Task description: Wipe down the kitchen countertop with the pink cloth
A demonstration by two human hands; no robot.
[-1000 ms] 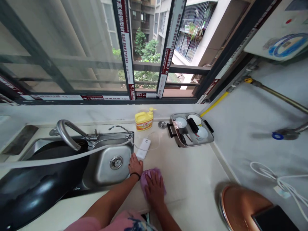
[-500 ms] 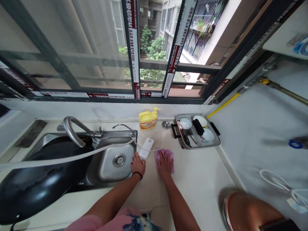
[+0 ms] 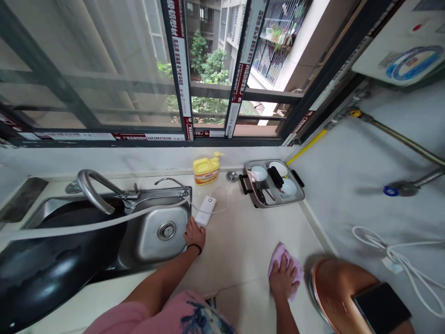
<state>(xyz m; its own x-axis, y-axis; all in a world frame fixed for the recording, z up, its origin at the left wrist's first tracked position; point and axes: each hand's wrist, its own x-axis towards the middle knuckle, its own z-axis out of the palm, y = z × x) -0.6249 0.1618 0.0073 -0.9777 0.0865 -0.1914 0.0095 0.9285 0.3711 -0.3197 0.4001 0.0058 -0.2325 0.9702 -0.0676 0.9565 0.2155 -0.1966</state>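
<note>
My right hand (image 3: pixel 283 277) presses a pink-purple cleaning cloth (image 3: pixel 278 253) down on the pale countertop (image 3: pixel 239 246), its fingers over the crumpled fabric. My left hand (image 3: pixel 194 233) leans on the strip of counter at the right rim of the steel sink (image 3: pixel 149 241). Its fingers lie down on the surface and hold nothing. Just beyond those fingertips lies a white rectangular device (image 3: pixel 206 211) with a round button and a thin tube that loops over the counter.
A large black wok-like pan (image 3: pixel 62 260) covers the left basin beneath the curved faucet (image 3: pixel 93 185). By the wall stand a yellow pump bottle (image 3: pixel 206 170) and a tray (image 3: pixel 274 202) of bowls. A copper-coloured round appliance (image 3: pixel 333 287) borders the right side.
My right hand has swept the cloth right and toward me, from near the white device to beside the copper appliance. My left hand stays at the sink edge. The view has turned slightly right.
</note>
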